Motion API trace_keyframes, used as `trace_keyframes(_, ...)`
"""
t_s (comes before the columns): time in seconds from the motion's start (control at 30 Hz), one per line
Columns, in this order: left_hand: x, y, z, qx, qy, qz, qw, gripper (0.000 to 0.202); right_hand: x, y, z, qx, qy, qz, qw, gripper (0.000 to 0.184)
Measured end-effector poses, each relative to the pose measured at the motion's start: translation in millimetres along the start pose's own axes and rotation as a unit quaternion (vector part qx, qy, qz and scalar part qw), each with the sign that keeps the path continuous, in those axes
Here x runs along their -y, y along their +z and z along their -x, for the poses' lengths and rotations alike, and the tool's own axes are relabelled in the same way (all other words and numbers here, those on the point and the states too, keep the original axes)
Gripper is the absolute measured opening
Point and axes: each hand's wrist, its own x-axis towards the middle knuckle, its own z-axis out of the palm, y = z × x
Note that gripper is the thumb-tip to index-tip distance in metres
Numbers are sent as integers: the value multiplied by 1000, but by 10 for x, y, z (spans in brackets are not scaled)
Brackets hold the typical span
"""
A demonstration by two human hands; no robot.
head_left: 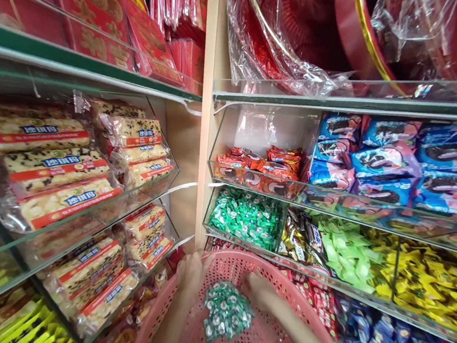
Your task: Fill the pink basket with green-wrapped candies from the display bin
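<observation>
A pink perforated plastic basket (276, 331) stands out below the shelves, tilted toward me. Inside it lies a small heap of green-wrapped candies (227, 312). My left hand (193, 266) is closed over the far left part of the basket's rim. Inside the basket, my right hand (255, 287) is by the far wall, just right of the candy heap. Its fingers are blurred, and I cannot make out anything in them. Straight ahead, above the rim, a clear shelf bin holds many matching green candies (243, 217).
Glass-fronted shelves meet at a wooden post (204, 136). Packaged puffed snack bars (64, 164) fill the left bins. On the right are blue cookie packs (387, 156), red packets (282, 166), light green candies (347, 248) and yellow candies (439, 278). Red boxes (86, 6) stand on top.
</observation>
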Motion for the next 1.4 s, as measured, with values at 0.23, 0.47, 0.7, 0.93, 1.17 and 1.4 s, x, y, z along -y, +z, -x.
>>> trace_keyframes(0.23, 80, 109, -50, -12, -1, 13, 1000, 46, 441, -527, 187, -70, -148, 66, 984, 17)
trace_keyframes(0.47, 105, 118, -45, -15, 2, 23, 1000, 49, 592, -1208, -111, -192, -190, 46, 962, 18)
trace_keyframes(0.7, 112, 125, -53, -14, -5, 25, 1000, 50, 441, -1143, -412, -185, -191, 106, 958, 27)
trace_keyframes(0.93, 115, 142, -63, -12, -3, 21, 1000, 52, 420, -1070, -428, -231, -212, 72, 947, 26)
trace_keyframes(1.17, 108, 122, -67, -4, -8, 21, 1000, 49, 617, -1017, -24, -339, -306, -92, 885, 31)
trace_keyframes(1.4, 90, 113, -36, -2, -8, 16, 1000, 48, 454, -409, 98, -29, -265, -188, 945, 33)
